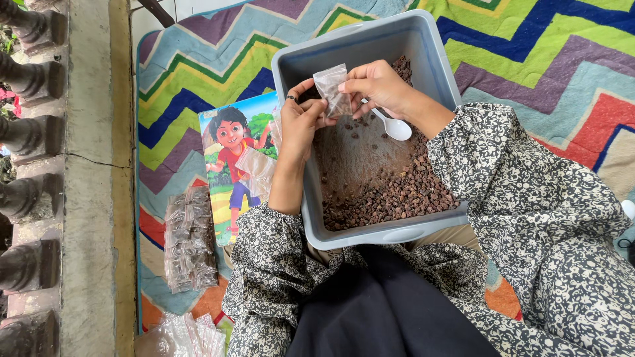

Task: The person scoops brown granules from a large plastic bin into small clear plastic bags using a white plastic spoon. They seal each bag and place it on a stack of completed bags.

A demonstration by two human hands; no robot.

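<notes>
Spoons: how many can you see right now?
1. A white spoon lies in the grey tub, bowl on the tub's bare floor, handle tucked under the right hand. Others may be buried in the brown granules.

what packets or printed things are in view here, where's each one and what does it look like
Small clear packet: held by both hands over the grey tub, brown bits inside.
Filled packets: stacked on the mat, left.
Empty clear bags: bottom left.
Cartoon picture board: beside the tub, blue, green, red.
</notes>
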